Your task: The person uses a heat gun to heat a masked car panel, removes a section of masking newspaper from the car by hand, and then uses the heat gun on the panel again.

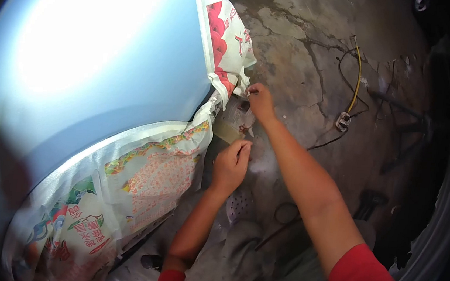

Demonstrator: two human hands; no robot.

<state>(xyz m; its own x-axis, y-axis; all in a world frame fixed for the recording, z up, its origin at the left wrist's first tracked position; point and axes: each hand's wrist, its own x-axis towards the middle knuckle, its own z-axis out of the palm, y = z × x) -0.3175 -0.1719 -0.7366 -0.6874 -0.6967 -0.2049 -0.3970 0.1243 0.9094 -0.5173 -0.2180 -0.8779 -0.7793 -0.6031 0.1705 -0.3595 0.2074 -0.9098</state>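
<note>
My right hand (261, 103) is closed in a pinch beside the crumpled white end of a printed masking sheet (233, 38); what lies between its fingertips is too small to tell. Lower down, my left hand (230, 165) is also closed, thumb against curled fingers, near a tan strip (228, 133). Whatever it may hold is hidden. A glossy light-blue curved panel (148, 90) fills the left side. Along its lower edge hangs a second printed sheet (145, 181), with flowers and red lettering. The two sheets meet in bunched folds near my hands.
Cracked, stained concrete floor (302, 66) lies beyond my hands. A yellow cable (358, 77) runs to a white connector (343, 121) with dark cords. At right are a dark stand (419, 124) and a grey hanging sheet (446, 205). A perforated shoe (239, 204) shows below.
</note>
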